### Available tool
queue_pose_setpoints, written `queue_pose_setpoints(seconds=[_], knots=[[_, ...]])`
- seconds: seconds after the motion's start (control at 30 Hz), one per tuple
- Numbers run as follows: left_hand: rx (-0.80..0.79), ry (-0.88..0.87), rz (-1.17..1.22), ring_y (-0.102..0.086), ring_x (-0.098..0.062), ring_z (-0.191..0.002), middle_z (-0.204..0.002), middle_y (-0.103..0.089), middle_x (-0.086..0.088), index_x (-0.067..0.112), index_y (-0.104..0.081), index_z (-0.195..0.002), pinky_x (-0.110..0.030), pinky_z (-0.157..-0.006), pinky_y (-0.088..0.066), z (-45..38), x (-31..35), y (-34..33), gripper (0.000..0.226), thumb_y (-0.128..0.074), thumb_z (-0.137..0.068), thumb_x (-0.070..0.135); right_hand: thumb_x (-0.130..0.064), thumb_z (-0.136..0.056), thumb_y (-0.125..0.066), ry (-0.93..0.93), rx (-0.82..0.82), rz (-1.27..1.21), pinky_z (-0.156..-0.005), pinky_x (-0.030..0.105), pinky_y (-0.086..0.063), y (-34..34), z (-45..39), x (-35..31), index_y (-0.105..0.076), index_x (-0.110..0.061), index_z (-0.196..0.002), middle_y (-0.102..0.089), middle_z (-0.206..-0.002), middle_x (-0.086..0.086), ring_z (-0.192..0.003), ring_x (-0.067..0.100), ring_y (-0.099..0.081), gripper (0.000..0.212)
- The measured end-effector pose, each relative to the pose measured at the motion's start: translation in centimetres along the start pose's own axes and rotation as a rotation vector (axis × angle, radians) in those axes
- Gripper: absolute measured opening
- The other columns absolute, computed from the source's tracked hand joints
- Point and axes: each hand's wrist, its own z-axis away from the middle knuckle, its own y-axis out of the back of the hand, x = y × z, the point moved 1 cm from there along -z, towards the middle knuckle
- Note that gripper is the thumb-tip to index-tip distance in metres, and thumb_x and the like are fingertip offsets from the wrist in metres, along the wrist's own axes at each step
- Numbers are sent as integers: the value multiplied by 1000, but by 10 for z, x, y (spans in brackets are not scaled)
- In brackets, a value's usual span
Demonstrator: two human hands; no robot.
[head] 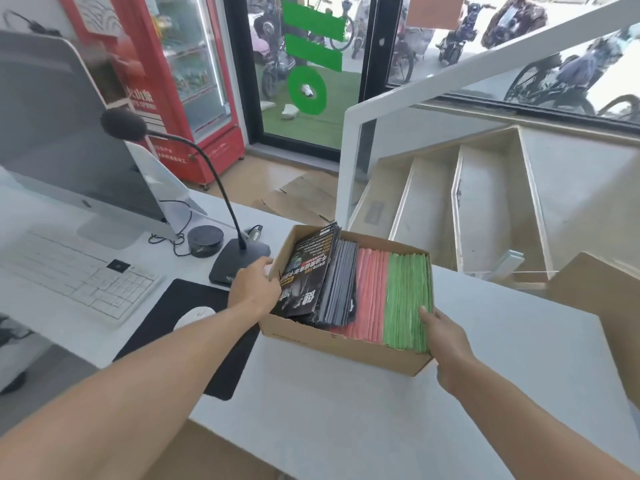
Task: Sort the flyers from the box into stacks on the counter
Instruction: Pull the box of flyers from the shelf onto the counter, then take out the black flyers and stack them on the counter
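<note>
Flyers: three colour groups stand on edge inside the cardboard box (339, 344), which sits on the white counter (346, 410). Black flyers (311, 271) fill the box's left part, the outermost ones leaning left over the rim. Pink flyers (369, 292) come next, green flyers (408, 299) against the right wall.

Head view, the only one. Left hand (254, 287) lies against the box's left wall, fingers curled at the rim beside the leaning black sheets; whether it grips the wall or just steadies it, cannot tell. Right hand (446, 341) is at the box's near right corner, thumb on the green edges, other fingers hidden behind the wall; grip unclear.

Judgement: sorting not begun, no stacks on the counter around the box. Next move calls for pinching one colour block whole and lifting it straight up.

Orientation: the box's long axis runs left to right, slightly skewed; sheet faces front left and right.
</note>
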Motion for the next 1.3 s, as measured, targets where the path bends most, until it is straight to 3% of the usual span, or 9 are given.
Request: queue_pose_setpoints(seconds=[0.1, 0.2, 0.27, 0.33, 0.43, 0.8, 0.97, 1.17, 1.3], knots=[[79, -27, 84, -60, -23, -119, -131, -65, 2, 28, -50, -140, -39, -97, -51, 16, 10, -9, 45, -55, -95, 28, -43, -96, -62, 334, 145, 242, -110, 49, -41, -4, -2, -18, -47, -33, -148, -47, -146, 1, -137, 27, -44, 54], [123, -124, 98, -45, -17, -136, -148, -51, 4, 21, -61, -129, -35, -110, -40, 32, 19, -20, 34, -57, -96, 22, -40, -97, -64, 601, -16, 393, -95, 38, -52, -31, 8, -45, -61, -31, -129, -62, -120, -11, -115, 14, -60, 33], [134, -163, 15, -38, -18, -142, -154, -44, 3, 18, -65, -126, -36, -116, -34, 36, 16, -23, 32, -57, -95, 20, -49, -96, -63, 562, -212, 474, -71, 27, -51, -57, 16, -55, -63, -33, -122, -65, -101, -11, -88, 8, -65, 31], [140, -225, -67, -34, -20, -144, -156, -42, -1, 16, -64, -129, -39, -119, -29, 35, 10, -25, 34, -55, -97, 21, -58, -92, -64, 509, -282, 501, -71, 28, -51, -82, 18, -59, -64, -31, -120, -63, -100, -10, -85, 10, -63, 39], [155, -373, -207, -29, -21, -149, -154, -46, -1, 19, -64, -131, -41, -122, -23, 30, 9, -32, 35, -49, -100, 21, -61, -88, -68, 427, -235, 486, -84, 35, -53, -109, 14, -59, -68, -25, -107, -66, -107, -9, -99, 13, -64, 40], [217, -356, -147, -39, -20, -142, -133, -63, 12, 24, -70, -117, -42, -115, -32, 31, 8, -36, 28, -54, -95, 19, -41, -89, -70, 562, 20, 668, -70, 33, -56, -134, 24, -56, -64, -30, -83, -65, -83, -15, -77, 8, -63, 14], [195, -344, -95, -36, -17, -143, -132, -63, 15, 25, -68, -120, -42, -115, -33, 30, 6, -36, 28, -51, -98, 22, -38, -87, -77, 499, 3, 471, -61, 29, -54, -140, 27, -59, -63, -34, -115, -66, -78, -12, -68, 6, -65, 32], [218, -312, 7, -44, -21, -139, -136, -60, 1, 24, -61, -131, -45, -110, -40, 35, 8, -32, 34, -55, -97, 22, -46, -84, -79, 454, 37, 372, -71, 36, -59, -138, 25, -54, -67, -32, -114, -68, -81, -13, -73, 6, -68, 36], [240, -308, 5, -47, -20, -136, -135, -61, 1, 25, -60, -131, -46, -107, -43, 35, 10, -31, 35, -53, -97, 22, -55, -84, -75, 417, 84, 480, -56, 26, -48, -134, 26, -57, -69, -35, -104, -67, -74, -15, -64, 0, -63, 29]])
